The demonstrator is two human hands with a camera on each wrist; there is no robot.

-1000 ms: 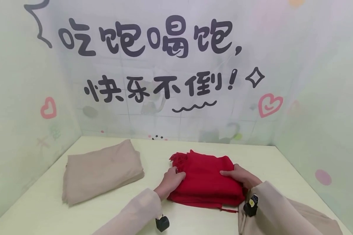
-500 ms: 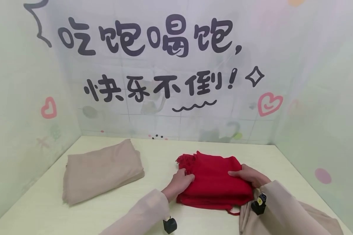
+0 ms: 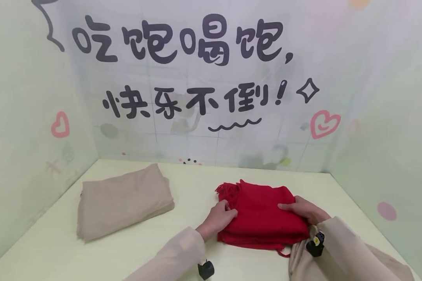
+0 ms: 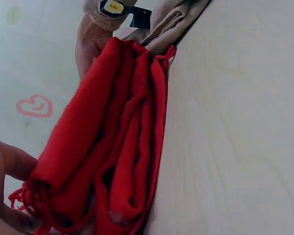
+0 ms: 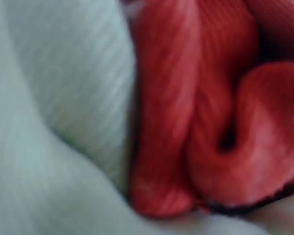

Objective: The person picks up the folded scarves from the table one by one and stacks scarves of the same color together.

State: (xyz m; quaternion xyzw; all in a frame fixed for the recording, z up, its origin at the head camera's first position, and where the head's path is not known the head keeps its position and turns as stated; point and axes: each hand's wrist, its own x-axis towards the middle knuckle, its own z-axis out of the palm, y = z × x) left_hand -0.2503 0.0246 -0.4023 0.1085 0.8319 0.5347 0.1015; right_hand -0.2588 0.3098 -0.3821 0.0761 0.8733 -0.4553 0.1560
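Nearest, one of two beige cloths (image 3: 300,266) is cut off by the lower edge and partly covered by the right sleeve (image 3: 349,249). Two small black devices (image 3: 206,270) hang at the wrists. Just beyond, the left hand (image 3: 216,219) pinches the left edge of the single red cloth (image 3: 263,218), which lies folded on the table (image 3: 56,263), right of centre; the right hand (image 3: 306,209) grips its right edge, thumb on top, fingers mostly hidden. The other beige cloth (image 3: 124,203) lies folded at left, well apart. Behind, two pink hearts (image 3: 325,124) mark the walls. The right wrist view is blurred.
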